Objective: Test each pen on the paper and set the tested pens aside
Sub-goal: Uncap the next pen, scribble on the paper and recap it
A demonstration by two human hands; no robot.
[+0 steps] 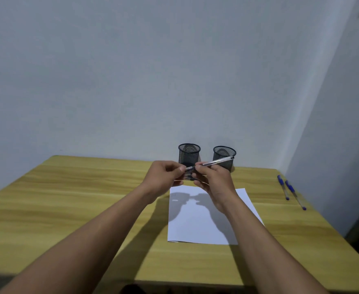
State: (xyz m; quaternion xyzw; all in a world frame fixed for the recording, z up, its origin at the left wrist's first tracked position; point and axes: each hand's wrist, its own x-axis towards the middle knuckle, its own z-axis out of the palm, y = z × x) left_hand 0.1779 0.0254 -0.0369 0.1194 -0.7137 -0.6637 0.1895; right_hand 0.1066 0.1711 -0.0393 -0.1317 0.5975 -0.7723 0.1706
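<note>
While both hands hovered above the paper (204, 217), the right hand (213, 179) gripped a clear pen (216, 161) and the left hand (165, 172) pinched its near end; no lettering was legible.

no readable text, label, brand or number appears anywhere; a faint mark near the top left corner of the paper (204, 217) is too small to read.

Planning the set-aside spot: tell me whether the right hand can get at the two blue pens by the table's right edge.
Probably yes. The two blue pens lie bare on the table with nothing between them and the right hand. But its fingers hold a pen, so it isn't free.
</note>
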